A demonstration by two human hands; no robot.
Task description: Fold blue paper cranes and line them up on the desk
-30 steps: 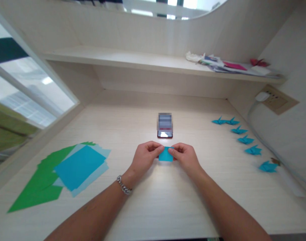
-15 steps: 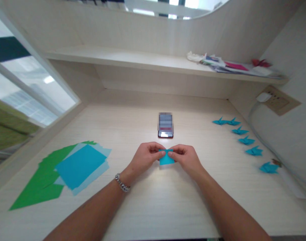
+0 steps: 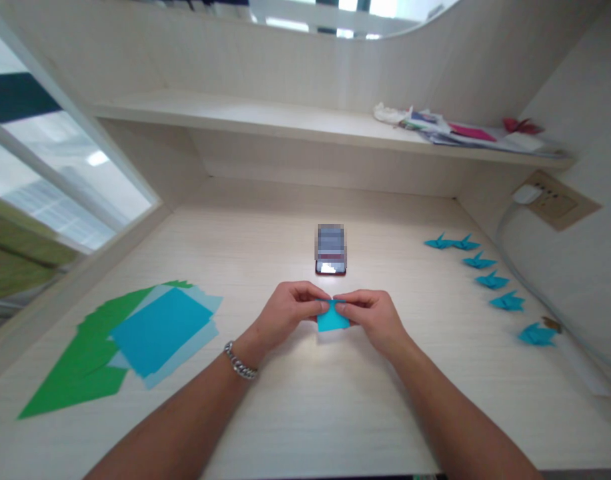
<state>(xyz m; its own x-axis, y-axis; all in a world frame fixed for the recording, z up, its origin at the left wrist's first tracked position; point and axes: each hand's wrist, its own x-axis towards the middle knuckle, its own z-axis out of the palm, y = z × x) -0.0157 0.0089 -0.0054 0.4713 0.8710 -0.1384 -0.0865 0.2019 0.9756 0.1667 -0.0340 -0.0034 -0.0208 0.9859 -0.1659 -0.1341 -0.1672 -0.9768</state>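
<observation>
A small folded piece of blue origami paper (image 3: 333, 321) is held between my two hands, just above the desk. My left hand (image 3: 298, 307) pinches its upper left edge, thumb in front and fingers behind. At the upper right edge, my right hand (image 3: 369, 311) grips it the same way, the two thumbs close together. Beyond the hands lies a phone (image 3: 330, 250) with a blurred screen. Blue paper sheets (image 3: 160, 330) rest on green paper sheets (image 3: 70, 373) to the left. Along the right side stand several folded blue paper cranes (image 3: 491, 280).
A shelf (image 3: 265, 120) spans the back and carries papers (image 3: 465, 131) at its right. On the right wall, a socket (image 3: 560, 200) holds a white plug (image 3: 527, 194), whose cable (image 3: 525, 287) runs down past the cranes. A window-like frame (image 3: 85, 133) borders the left.
My hands have shifted slightly on the folded paper, with the fingertips closer together at its top. The paper has tilted a little. Everything else stays in place.
</observation>
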